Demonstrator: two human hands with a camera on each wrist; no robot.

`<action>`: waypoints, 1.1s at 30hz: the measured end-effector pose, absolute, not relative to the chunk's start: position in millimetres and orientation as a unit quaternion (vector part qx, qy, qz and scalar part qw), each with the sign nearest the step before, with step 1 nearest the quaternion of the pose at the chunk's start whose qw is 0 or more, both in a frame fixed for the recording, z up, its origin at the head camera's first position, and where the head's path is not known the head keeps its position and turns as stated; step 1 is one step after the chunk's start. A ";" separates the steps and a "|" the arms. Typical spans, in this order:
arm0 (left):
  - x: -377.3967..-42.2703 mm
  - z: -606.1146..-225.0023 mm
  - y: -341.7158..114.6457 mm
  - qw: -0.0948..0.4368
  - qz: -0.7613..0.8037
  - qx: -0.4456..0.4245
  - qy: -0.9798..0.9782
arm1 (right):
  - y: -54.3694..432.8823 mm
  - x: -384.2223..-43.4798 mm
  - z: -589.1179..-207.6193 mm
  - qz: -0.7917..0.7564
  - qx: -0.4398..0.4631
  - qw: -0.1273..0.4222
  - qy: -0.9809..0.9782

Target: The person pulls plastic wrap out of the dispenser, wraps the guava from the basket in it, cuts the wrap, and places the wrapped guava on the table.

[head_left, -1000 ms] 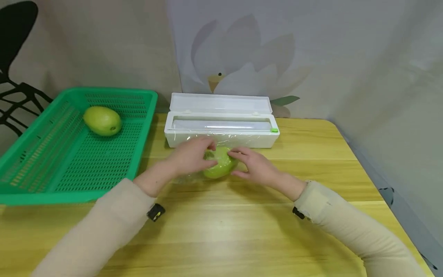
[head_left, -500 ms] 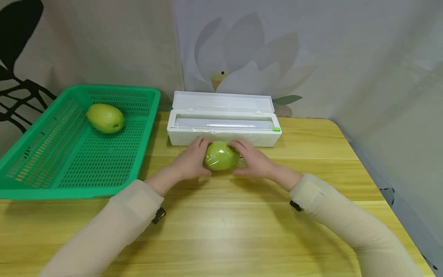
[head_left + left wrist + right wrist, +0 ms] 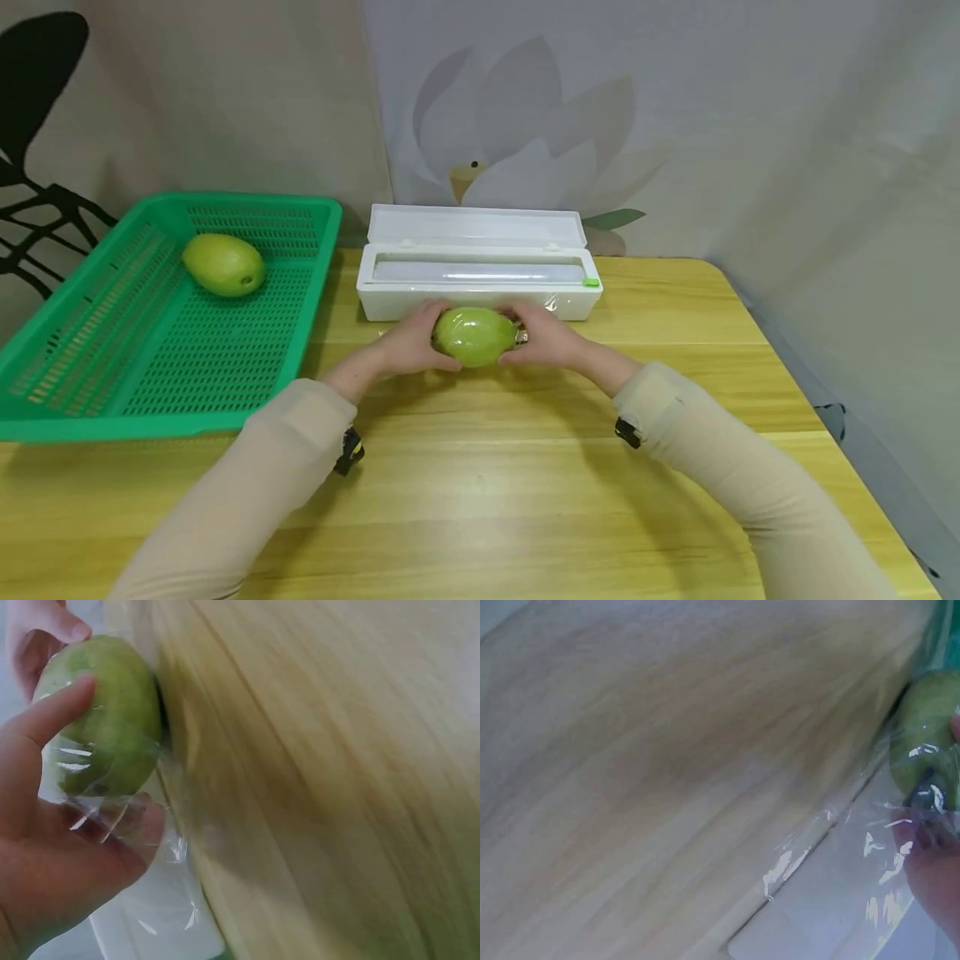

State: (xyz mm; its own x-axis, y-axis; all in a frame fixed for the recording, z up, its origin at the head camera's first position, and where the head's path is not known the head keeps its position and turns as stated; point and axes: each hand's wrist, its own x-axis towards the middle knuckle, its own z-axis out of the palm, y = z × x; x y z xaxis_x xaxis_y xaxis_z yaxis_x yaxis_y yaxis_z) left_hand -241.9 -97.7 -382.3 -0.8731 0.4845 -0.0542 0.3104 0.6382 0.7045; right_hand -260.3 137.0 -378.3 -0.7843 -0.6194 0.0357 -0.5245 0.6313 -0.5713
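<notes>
A green oval melon (image 3: 474, 336) lies sideways between both hands, just in front of the white cling film box (image 3: 390, 300). Clear cling film (image 3: 96, 759) covers its skin, with glossy creases near the ends. My left hand (image 3: 412, 340) grips the left end, thumb on the near side and fingers behind. At the other end, my right hand (image 3: 546, 337) holds it likewise; crinkled film shows beside those fingers. In the right wrist view, loose film (image 3: 877, 847) spreads over the box front. The melon's underside is hidden.
The box's lid (image 3: 476, 225) stands raised, showing the film roll (image 3: 480, 272) inside. On the left, a green basket (image 3: 318, 275) holds another melon (image 3: 223, 265). A wooden table (image 3: 480, 500) carries everything, with a curtain (image 3: 675, 125) behind it.
Both hands have gone from touching the melon's upper part with their fingertips to gripping its two ends. The melon has turned to lie level, and the film now sits tighter over it.
</notes>
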 end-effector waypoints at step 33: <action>-240.9 -378.9 -95.2 0.077 0.355 0.179 0.914 | 140.2 -264.8 -386.3 -0.391 -0.222 0.076 0.890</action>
State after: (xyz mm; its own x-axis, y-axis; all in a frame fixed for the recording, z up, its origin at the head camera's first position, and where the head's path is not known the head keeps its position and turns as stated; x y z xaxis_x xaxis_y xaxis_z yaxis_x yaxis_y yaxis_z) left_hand -240.9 -95.2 -378.9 -0.9240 0.3822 -0.0126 0.2736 0.6836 0.6766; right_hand -264.8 140.2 -386.3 -0.8897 -0.4548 0.0391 -0.3367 0.5960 -0.7290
